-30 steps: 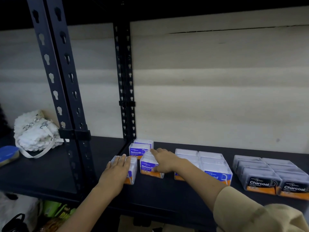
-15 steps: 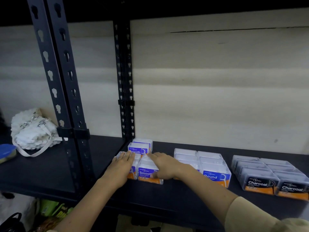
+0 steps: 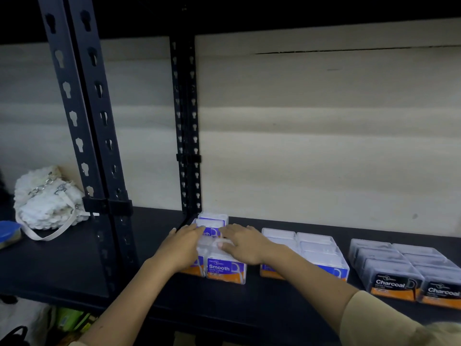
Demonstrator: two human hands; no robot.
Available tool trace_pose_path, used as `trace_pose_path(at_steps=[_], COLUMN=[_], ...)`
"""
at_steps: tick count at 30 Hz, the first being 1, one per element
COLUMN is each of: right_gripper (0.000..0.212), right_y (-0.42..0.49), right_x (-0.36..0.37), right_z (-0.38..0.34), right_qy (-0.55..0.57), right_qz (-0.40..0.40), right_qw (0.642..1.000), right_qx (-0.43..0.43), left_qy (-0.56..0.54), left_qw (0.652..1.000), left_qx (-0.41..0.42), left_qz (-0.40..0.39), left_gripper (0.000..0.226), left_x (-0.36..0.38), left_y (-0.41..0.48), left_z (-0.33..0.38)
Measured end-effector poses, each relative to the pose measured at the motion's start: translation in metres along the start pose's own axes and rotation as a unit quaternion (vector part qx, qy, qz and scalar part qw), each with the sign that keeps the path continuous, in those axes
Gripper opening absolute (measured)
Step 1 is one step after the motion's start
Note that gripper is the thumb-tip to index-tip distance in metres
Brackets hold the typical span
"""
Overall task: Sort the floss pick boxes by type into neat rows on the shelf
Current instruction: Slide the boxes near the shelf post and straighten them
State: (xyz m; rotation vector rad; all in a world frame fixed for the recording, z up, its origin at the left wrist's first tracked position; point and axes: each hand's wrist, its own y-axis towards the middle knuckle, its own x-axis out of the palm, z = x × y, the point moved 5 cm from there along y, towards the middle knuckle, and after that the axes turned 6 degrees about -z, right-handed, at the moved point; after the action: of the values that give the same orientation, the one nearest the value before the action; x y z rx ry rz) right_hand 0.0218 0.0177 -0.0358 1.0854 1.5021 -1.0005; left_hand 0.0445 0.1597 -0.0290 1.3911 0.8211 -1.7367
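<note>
Clear "Smooth" floss pick boxes (image 3: 225, 269) with blue and orange labels stand in a small block at the left of the dark shelf (image 3: 149, 290). My left hand (image 3: 183, 247) lies flat on the front-left box, fingers straight. My right hand (image 3: 243, 243) rests on top of the front-right Smooth box, fingers extended. Two more Smooth boxes (image 3: 212, 221) stand behind, by the shelf post. To the right sits a block of blue "Round" boxes (image 3: 316, 248), partly behind my right forearm. Further right are the grey "Charcoal" boxes (image 3: 399, 270).
Black perforated shelf posts (image 3: 82, 136) stand at the left and at the back (image 3: 187, 126). A white fluffy bag (image 3: 47, 198) with a chain and strap sits on the neighbouring shelf, with a blue-lidded item (image 3: 8, 229) at the far left edge.
Both hands pushed the two front Smooth boxes together and back toward the rear pair. The left box, set apart a second ago, now touches the right one.
</note>
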Motion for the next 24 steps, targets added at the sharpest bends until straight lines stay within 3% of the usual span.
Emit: trace_pose_path(at_steps=[3, 5, 10, 15, 24], right_gripper=[0.041, 0.044, 0.06, 0.062, 0.05], right_y=[0.022, 0.041, 0.085, 0.103, 0.092], right_x=[-0.018, -0.022, -0.014, -0.006, -0.02], right_z=[0.009, 0.015, 0.023, 0.03, 0.051], right_qy=[0.033, 0.04, 0.025, 0.008, -0.002], right_qz=[0.055, 0.052, -0.008, -0.061, 0.009], right_qw=[0.998, 0.998, 1.0, 0.998, 0.999], right_qx=[0.009, 0.018, 0.017, 0.009, 0.045], left_qy=[-0.044, -0.026, 0.022, 0.018, 0.007], left_qw=[0.998, 0.999, 0.999, 0.999, 0.999], left_qx=[0.004, 0.013, 0.01, 0.009, -0.029], left_qz=[0.05, 0.036, -0.03, -0.037, -0.035], left_gripper=[0.047, 0.042, 0.047, 0.045, 0.042], left_x=[-0.012, -0.01, 0.007, 0.012, 0.003], left_y=[0.014, 0.027, 0.052, 0.059, 0.056], left_z=[0.005, 0.008, 0.008, 0.002, -0.009])
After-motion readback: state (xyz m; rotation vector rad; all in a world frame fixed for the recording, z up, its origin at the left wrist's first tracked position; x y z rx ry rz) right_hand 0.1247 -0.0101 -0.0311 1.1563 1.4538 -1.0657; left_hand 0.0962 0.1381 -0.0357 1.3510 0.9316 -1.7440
